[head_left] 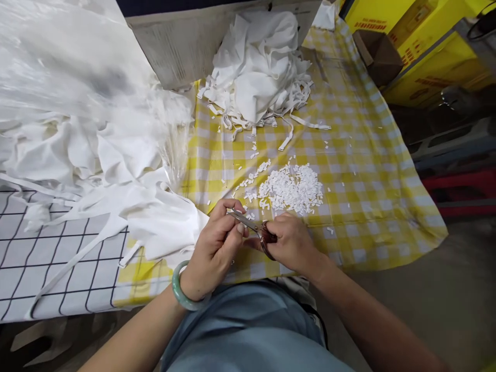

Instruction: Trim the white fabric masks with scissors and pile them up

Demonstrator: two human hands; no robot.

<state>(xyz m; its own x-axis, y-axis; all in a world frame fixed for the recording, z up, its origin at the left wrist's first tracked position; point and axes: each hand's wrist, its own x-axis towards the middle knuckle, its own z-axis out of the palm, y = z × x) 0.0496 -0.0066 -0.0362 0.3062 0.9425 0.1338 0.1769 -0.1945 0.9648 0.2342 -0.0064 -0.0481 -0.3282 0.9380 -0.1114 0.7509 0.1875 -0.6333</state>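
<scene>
White cloth (165, 219), lying at near left on the table (372, 206), appears to be held in the narrowly closed left hand (217, 245), its pinched part hidden. Scissors (250, 223) are gripped by the handles in the right hand (293, 242); on the far side, small white pieces (294, 188) are heaped. The cloth is judged light, soft and limp, best grasped taut and close to its edge, clear of the blades.

We count: one worktop (372, 217) under yellow-checked cloth (349, 150); grey floor (411, 305), lower right; yellow boxes (437, 77), brown box (377, 59), upper right.
</scene>
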